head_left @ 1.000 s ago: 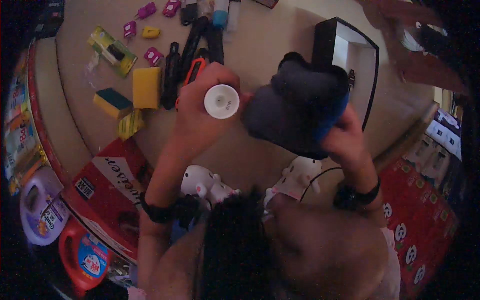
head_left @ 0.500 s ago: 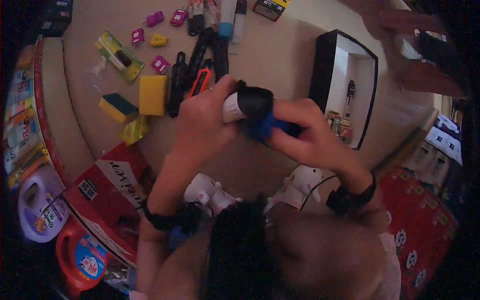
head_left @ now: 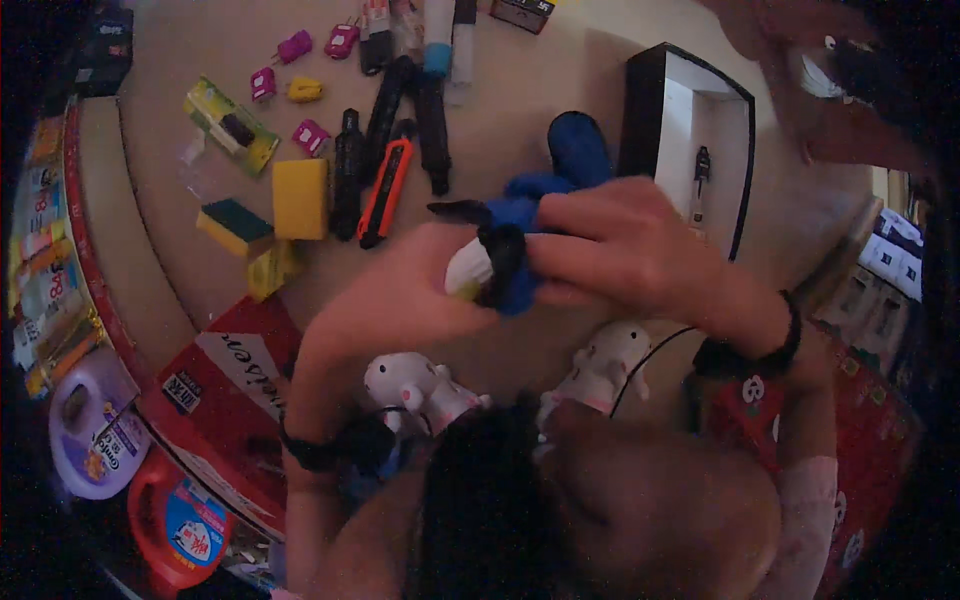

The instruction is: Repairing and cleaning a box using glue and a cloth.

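Observation:
Both of my hands are closed on a bundle in blue, black and white, whose kind I cannot make out. My left hand wraps round its ribbed white end. My right hand pinches the blue side with bent fingers. A dark pointed flap sticks out above the white end. Beyond my right fingers a rounded blue piece with a darker face extends over the table; whether it joins the bundle is unclear. An orange box cutter lies left of it, beyond my left hand.
Black cutter-like tools, yellow sponges, a carded pack and small pink plugs lie at left. An open black box stands right. White toy figures sit near me. A red carton and detergent bottles are lower left.
Both hands have moved nearer to me and turned the bundle. The rounded blue piece now shows beyond my right hand. The orange box cutter is fully uncovered. The view has shifted slightly.

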`<state>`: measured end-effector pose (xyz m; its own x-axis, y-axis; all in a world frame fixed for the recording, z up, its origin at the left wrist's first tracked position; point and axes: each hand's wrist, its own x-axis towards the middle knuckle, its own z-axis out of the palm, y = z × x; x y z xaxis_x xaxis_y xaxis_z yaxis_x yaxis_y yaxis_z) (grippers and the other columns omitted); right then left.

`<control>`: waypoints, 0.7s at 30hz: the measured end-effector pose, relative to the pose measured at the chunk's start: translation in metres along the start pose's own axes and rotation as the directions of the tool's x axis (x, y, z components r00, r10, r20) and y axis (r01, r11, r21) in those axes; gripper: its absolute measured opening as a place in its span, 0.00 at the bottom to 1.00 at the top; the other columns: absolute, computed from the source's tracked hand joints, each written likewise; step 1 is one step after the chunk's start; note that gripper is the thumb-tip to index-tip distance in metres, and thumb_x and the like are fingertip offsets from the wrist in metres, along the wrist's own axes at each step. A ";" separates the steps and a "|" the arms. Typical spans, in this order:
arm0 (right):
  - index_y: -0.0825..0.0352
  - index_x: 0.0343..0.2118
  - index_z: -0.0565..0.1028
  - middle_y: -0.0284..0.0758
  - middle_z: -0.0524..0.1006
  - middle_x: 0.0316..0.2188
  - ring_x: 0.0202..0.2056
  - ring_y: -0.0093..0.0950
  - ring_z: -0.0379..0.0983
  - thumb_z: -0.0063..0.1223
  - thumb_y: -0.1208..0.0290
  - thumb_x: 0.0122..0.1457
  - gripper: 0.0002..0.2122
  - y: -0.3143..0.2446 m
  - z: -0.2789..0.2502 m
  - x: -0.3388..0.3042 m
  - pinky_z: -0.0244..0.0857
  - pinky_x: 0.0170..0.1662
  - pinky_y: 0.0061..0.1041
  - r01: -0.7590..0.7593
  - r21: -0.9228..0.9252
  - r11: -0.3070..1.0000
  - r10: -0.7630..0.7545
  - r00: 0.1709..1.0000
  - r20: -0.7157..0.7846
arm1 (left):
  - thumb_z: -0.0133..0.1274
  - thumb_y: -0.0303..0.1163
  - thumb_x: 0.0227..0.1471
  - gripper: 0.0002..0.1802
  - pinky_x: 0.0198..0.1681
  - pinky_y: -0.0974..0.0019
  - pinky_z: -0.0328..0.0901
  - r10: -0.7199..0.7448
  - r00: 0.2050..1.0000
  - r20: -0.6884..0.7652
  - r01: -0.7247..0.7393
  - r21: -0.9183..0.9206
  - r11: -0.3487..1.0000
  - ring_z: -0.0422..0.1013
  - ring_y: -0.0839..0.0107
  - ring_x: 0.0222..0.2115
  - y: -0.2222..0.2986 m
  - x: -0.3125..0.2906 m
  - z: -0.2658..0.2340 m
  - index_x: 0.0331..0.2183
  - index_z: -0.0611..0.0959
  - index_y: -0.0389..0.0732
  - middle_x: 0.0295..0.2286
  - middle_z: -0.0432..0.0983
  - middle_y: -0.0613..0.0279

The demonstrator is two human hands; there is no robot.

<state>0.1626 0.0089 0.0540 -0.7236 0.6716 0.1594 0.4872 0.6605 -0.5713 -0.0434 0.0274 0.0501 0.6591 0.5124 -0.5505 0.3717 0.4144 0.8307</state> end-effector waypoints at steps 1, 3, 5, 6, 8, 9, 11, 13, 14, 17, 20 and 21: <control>0.61 0.32 0.68 0.33 0.68 0.24 0.23 0.31 0.69 0.52 0.72 0.41 0.12 -0.001 0.009 -0.003 0.62 0.21 0.28 -0.038 0.079 0.996 0.043 0.997 -0.058 | 0.53 0.29 0.32 0.19 0.34 0.70 0.63 -0.037 0.999 0.038 0.035 0.048 0.998 0.69 0.73 0.28 -0.002 0.001 0.000 0.33 0.74 0.35 0.25 0.72 0.56; 0.66 0.26 0.69 0.35 0.66 0.21 0.20 0.29 0.67 0.57 0.76 0.36 0.11 -0.005 0.027 -0.010 0.58 0.20 0.26 -0.102 0.244 0.964 0.143 0.977 -0.159 | 0.53 0.29 0.31 0.17 0.33 0.68 0.63 0.048 0.997 -0.053 -0.040 0.138 0.990 0.71 0.67 0.28 -0.018 0.005 0.007 0.31 0.74 0.36 0.25 0.72 0.53; 0.67 0.27 0.70 0.35 0.67 0.21 0.21 0.27 0.67 0.55 0.78 0.38 0.10 -0.013 0.038 -0.014 0.59 0.22 0.23 -0.234 0.447 0.864 0.316 0.941 -0.119 | 0.53 0.29 0.31 0.17 0.32 0.66 0.64 0.125 0.987 -0.104 -0.095 0.258 0.961 0.71 0.60 0.27 -0.025 0.005 0.010 0.30 0.74 0.38 0.24 0.73 0.51; 0.68 0.27 0.70 0.36 0.68 0.21 0.21 0.26 0.67 0.54 0.79 0.39 0.10 -0.016 0.041 -0.016 0.59 0.23 0.22 -0.295 0.534 0.792 0.399 0.913 -0.087 | 0.53 0.30 0.31 0.16 0.30 0.64 0.64 0.164 0.981 -0.108 -0.121 0.329 0.936 0.71 0.57 0.27 -0.026 0.007 0.009 0.30 0.74 0.39 0.24 0.72 0.50; 0.69 0.29 0.70 0.36 0.69 0.21 0.22 0.22 0.67 0.53 0.79 0.41 0.09 -0.024 0.045 -0.017 0.60 0.24 0.20 -0.374 0.761 0.530 0.555 0.831 0.021 | 0.54 0.30 0.30 0.16 0.28 0.61 0.64 0.266 0.944 -0.194 -0.136 0.506 0.852 0.70 0.53 0.25 -0.027 0.010 0.010 0.29 0.73 0.40 0.23 0.72 0.50; 0.69 0.30 0.71 0.36 0.70 0.22 0.22 0.20 0.67 0.52 0.79 0.42 0.09 -0.028 0.045 -0.015 0.60 0.25 0.19 -0.384 0.845 0.373 0.607 0.790 0.092 | 0.54 0.30 0.30 0.16 0.27 0.59 0.63 0.334 0.901 -0.276 -0.105 0.609 0.787 0.70 0.53 0.25 -0.023 0.008 0.012 0.29 0.73 0.41 0.22 0.72 0.50; 0.69 0.31 0.71 0.35 0.70 0.21 0.23 0.17 0.66 0.53 0.78 0.42 0.10 -0.033 0.035 -0.007 0.60 0.26 0.17 -0.332 0.920 0.210 0.651 0.749 0.122 | 0.53 0.30 0.30 0.17 0.25 0.57 0.63 0.438 0.822 -0.364 -0.027 0.743 0.668 0.69 0.53 0.23 -0.016 0.007 0.012 0.30 0.72 0.43 0.21 0.71 0.51; 0.69 0.30 0.72 0.35 0.70 0.20 0.22 0.17 0.66 0.54 0.76 0.43 0.09 -0.032 0.028 -0.003 0.60 0.25 0.18 -0.345 0.879 0.328 0.656 0.753 0.051 | 0.53 0.29 0.30 0.18 0.24 0.57 0.62 0.505 0.769 -0.392 0.039 0.818 0.574 0.70 0.54 0.23 -0.012 0.009 0.008 0.31 0.72 0.44 0.20 0.71 0.52; 0.69 0.29 0.72 0.35 0.70 0.20 0.22 0.19 0.67 0.55 0.75 0.43 0.09 -0.026 0.026 -0.002 0.60 0.25 0.18 -0.376 0.773 0.511 0.623 0.782 -0.031 | 0.53 0.29 0.29 0.18 0.24 0.57 0.62 0.510 0.767 -0.389 0.039 0.823 0.567 0.70 0.54 0.23 -0.011 0.009 0.009 0.30 0.72 0.44 0.20 0.71 0.52; 0.67 0.27 0.70 0.38 0.71 0.22 0.22 0.30 0.69 0.53 0.68 0.46 0.09 -0.016 0.020 -0.004 0.62 0.23 0.27 -0.361 0.146 0.921 0.382 0.909 -0.167 | 0.53 0.28 0.29 0.17 0.24 0.57 0.62 0.518 0.754 -0.405 0.030 0.808 0.589 0.70 0.54 0.23 -0.010 0.007 0.010 0.29 0.71 0.45 0.20 0.71 0.52; 0.65 0.23 0.68 0.38 0.72 0.23 0.24 0.36 0.71 0.52 0.63 0.48 0.10 -0.013 0.037 -0.017 0.63 0.23 0.33 -0.330 0.054 0.942 0.332 0.943 -0.015 | 0.54 0.27 0.29 0.17 0.24 0.57 0.62 0.546 0.703 -0.456 -0.012 0.760 0.650 0.69 0.53 0.23 -0.012 0.010 0.008 0.29 0.71 0.44 0.19 0.70 0.52; 0.64 0.22 0.67 0.38 0.71 0.22 0.24 0.37 0.71 0.52 0.62 0.47 0.11 -0.014 0.043 -0.016 0.63 0.23 0.34 -0.335 0.153 0.930 0.330 0.942 0.057 | 0.54 0.27 0.29 0.17 0.25 0.57 0.62 0.581 0.656 -0.482 -0.004 0.767 0.641 0.69 0.53 0.23 -0.011 0.008 0.006 0.29 0.71 0.44 0.19 0.70 0.53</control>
<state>0.1463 -0.0257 0.0244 -0.5487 0.8318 -0.0841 0.6205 0.3377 -0.7078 -0.0377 0.0223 0.0372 0.3334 0.9393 0.0814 0.7372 -0.3135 0.5985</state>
